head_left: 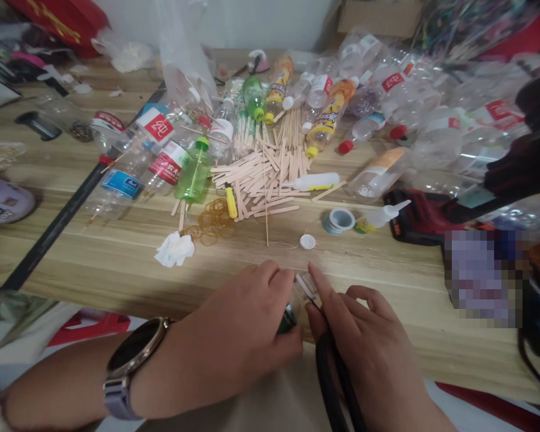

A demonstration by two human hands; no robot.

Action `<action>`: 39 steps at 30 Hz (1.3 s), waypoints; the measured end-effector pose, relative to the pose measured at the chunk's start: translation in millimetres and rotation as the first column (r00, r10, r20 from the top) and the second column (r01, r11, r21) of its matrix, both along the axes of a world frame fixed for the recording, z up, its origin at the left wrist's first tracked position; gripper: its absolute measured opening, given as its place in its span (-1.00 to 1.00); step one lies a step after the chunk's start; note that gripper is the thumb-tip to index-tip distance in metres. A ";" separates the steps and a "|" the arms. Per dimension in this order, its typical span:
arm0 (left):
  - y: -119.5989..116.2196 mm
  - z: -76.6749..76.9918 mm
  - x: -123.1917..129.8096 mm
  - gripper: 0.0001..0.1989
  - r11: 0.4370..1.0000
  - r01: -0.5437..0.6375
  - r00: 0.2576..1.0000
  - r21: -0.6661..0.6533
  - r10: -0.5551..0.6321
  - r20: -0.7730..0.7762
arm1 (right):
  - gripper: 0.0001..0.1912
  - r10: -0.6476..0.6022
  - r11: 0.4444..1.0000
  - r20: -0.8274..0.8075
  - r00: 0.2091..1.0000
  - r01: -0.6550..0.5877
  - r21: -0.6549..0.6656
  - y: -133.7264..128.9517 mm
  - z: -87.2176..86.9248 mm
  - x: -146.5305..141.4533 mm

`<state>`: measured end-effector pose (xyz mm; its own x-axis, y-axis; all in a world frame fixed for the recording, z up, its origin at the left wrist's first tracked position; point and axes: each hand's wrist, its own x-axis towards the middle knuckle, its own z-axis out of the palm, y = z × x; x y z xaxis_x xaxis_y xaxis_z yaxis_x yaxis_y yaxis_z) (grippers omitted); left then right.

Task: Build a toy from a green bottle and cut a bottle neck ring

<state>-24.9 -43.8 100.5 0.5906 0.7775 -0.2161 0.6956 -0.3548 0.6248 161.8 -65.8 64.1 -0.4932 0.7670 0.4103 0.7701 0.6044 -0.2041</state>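
At the table's front edge my left hand is closed around a small clear plastic piece with a dark green part at its lower end. My right hand is closed on black-handled scissors, whose handles hang down below the fingers. The blades are mostly hidden between the hands, beside the plastic piece. A whitish threaded rim shows at the top of the piece, near my right fingertips. Beyond the hands lies a small white round cap on the wooden table.
Wooden sticks lie piled mid-table, with rubber bands, a yellow-handled tool, crumpled tissue and glue bottles around them. Plastic bottles stand or lie behind and on both sides. A red-black power tool is at right.
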 end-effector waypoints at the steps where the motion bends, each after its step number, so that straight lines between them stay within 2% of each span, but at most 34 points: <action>1: -0.4 -0.7 0.7 -0.84 1.000 0.003 1.000 0.019 -0.003 -0.021 | -0.44 -0.006 1.000 0.008 1.000 0.006 0.012 0.1 -0.2 -0.3; 5: -0.8 -0.8 2.7 -0.89 1.000 0.006 1.000 0.024 -0.005 -0.029 | -0.56 -0.008 0.998 0.000 1.000 0.008 0.060 0.2 -4.4 -0.1; 9: -2.5 3.0 6.4 -0.93 1.000 0.009 0.997 0.001 -0.009 -0.071 | -0.60 -0.030 0.999 -0.065 0.997 0.032 0.038 -2.9 -11.9 2.1; 17: -7.7 3.4 13.9 -0.77 0.998 0.031 0.984 0.061 -0.020 -0.174 | -0.61 -0.032 0.999 -0.126 0.992 0.032 -0.003 -8.3 -16.7 6.9; 20: -10.0 3.5 16.1 -0.74 0.996 0.061 0.969 0.064 -0.043 -0.244 | -0.65 -0.027 1.000 -0.106 0.994 0.026 -0.015 -7.7 -15.4 7.9; 23: -17.7 1.0 18.8 -0.70 0.978 0.185 0.934 0.093 -0.146 -0.326 | -0.79 -0.055 0.998 -0.164 0.985 0.054 -0.007 -5.0 -9.7 9.7; 25: -22.6 -0.5 19.4 -0.67 0.938 0.305 0.909 0.164 -0.235 -0.344 | -0.79 -0.065 0.997 -0.204 0.977 0.056 -0.047 -2.6 -4.2 12.5; 26: -23.9 -0.8 18.9 -0.66 0.928 0.311 0.908 0.205 -0.226 -0.352 | -0.80 -0.064 0.996 -0.204 0.977 0.050 -0.074 -1.5 -1.9 14.4; 29: -22.7 -0.8 14.3 -0.73 0.933 0.215 0.925 0.289 -0.099 -0.368 | -0.81 -0.102 0.992 -0.155 0.983 0.089 -0.088 1.0 -0.3 20.3; 32: -19.6 -3.6 8.8 -0.77 0.906 0.181 0.933 0.382 -0.036 -0.357 | -0.73 -0.144 0.988 -0.098 0.985 0.137 -0.074 2.4 -5.9 23.1; 36: -20.0 -11.8 6.0 -0.74 0.827 0.223 0.943 0.516 -0.048 -0.331 | -0.63 -0.009 0.996 -0.098 0.995 -0.001 -0.094 1.8 -12.1 18.5; 39: -20.4 -15.4 4.3 -0.70 0.795 0.199 0.959 0.573 -0.039 -0.280 | -0.66 0.011 0.987 -0.140 0.990 -0.033 -0.159 2.3 -10.9 14.2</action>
<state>-20.7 -64.2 85.1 0.6781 0.7261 0.1139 0.7218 -0.6871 0.0833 176.0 -63.5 53.2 -0.4579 0.8182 0.3476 0.7148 0.5713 -0.4032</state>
